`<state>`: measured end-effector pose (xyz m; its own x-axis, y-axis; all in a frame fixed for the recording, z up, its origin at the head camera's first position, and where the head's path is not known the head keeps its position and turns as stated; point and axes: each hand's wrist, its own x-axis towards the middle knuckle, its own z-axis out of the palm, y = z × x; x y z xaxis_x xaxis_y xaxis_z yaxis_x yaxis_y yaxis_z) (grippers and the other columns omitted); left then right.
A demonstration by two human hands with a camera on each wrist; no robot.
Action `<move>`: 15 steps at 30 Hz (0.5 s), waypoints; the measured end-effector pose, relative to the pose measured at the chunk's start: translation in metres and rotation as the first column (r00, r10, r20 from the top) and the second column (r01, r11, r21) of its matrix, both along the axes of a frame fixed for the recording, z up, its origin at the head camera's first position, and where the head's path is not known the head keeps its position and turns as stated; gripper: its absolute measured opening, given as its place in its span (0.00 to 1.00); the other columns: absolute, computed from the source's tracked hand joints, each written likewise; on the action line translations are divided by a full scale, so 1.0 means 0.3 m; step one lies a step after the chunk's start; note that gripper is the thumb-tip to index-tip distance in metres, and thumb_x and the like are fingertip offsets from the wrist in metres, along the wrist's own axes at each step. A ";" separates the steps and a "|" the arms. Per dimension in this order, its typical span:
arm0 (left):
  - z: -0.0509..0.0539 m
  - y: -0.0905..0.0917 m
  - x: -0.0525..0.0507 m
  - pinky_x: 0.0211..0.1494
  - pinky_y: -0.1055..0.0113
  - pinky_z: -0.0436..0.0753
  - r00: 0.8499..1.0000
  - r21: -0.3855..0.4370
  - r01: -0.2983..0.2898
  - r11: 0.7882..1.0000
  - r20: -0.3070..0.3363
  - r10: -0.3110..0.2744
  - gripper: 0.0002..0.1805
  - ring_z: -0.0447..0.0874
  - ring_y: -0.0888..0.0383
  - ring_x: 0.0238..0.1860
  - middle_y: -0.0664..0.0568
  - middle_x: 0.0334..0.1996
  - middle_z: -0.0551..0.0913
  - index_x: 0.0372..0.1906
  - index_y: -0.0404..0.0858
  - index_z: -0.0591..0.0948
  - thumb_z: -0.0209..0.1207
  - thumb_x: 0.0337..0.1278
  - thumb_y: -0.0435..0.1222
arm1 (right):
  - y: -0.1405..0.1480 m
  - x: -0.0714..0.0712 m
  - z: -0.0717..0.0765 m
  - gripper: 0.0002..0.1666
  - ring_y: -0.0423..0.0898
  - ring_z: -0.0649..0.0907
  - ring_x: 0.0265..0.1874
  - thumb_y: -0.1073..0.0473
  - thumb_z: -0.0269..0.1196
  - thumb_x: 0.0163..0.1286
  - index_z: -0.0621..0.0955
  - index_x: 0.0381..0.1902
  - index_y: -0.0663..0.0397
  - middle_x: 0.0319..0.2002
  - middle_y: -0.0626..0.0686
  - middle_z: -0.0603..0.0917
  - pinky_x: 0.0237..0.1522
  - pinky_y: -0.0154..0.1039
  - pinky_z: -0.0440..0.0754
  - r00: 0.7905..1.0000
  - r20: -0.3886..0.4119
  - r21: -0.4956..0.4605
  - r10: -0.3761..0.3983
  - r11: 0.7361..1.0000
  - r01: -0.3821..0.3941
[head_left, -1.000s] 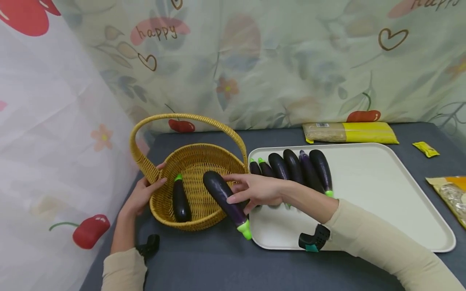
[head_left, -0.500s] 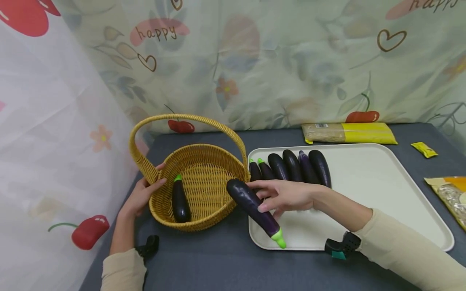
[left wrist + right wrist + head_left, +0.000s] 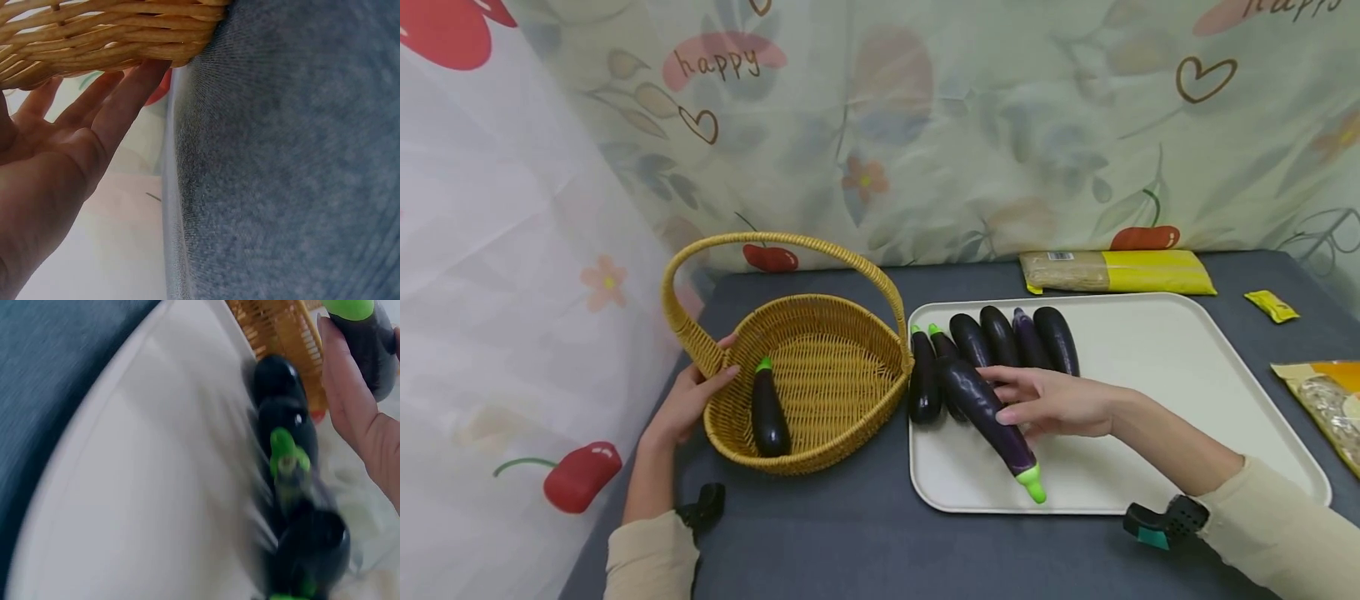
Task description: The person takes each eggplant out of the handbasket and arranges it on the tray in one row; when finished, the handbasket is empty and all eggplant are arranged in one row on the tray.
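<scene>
My right hand [image 3: 1052, 404] holds a dark purple eggplant [image 3: 977, 402] with a light green stem end over the left part of a white tray [image 3: 1165, 358]. Thumb and fingers pinch it from its right side, and it slants with the green end toward me. Behind and beside it, several eggplants [image 3: 924, 387] lie in a row on the tray, some partly covered by the held one and the hand. My left hand [image 3: 681, 408] grips the left side of a wicker basket [image 3: 842, 396], thumb at the handle's base. One eggplant [image 3: 770, 414] lies inside the basket.
The basket's tall arched handle [image 3: 797, 242] rises above it. Behind the tray lies a yellow package [image 3: 1157, 272]. A small yellow packet [image 3: 1272, 306] and a clear-windowed bag [image 3: 1326, 400] lie to the right. A patterned cloth [image 3: 970, 150] hangs behind the grey table [image 3: 865, 550].
My right hand has carried the held eggplant rightward, from over the basket's right rim to over the tray. The left hand stays on the basket, and its one eggplant has not moved.
</scene>
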<state>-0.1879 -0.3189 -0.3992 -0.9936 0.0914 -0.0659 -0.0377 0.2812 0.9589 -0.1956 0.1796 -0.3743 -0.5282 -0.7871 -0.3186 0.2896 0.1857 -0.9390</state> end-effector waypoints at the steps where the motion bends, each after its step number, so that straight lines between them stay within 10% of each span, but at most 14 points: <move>1: 0.000 -0.001 0.000 0.47 0.71 0.77 1.000 0.001 -0.002 1.000 0.002 0.002 0.35 0.69 0.52 0.60 0.36 0.69 0.60 0.75 0.41 0.54 0.53 0.69 0.41 | 0.013 -0.002 -0.001 0.48 0.53 0.72 0.58 0.62 0.59 0.70 0.43 0.75 0.59 0.70 0.67 0.56 0.55 0.52 0.72 1.000 -0.002 0.002 -0.008 1.000 0.008; 15: -0.004 -0.005 -0.003 0.46 0.69 0.78 1.000 0.011 -0.003 1.000 0.007 0.003 0.36 0.73 0.56 0.56 0.35 0.68 0.60 0.75 0.42 0.55 0.54 0.68 0.44 | 0.175 -0.019 -0.004 0.47 0.51 0.73 0.57 0.62 0.53 0.73 0.36 0.75 0.56 0.71 0.70 0.49 0.55 0.50 0.73 0.988 -0.018 -0.015 -0.154 0.988 0.154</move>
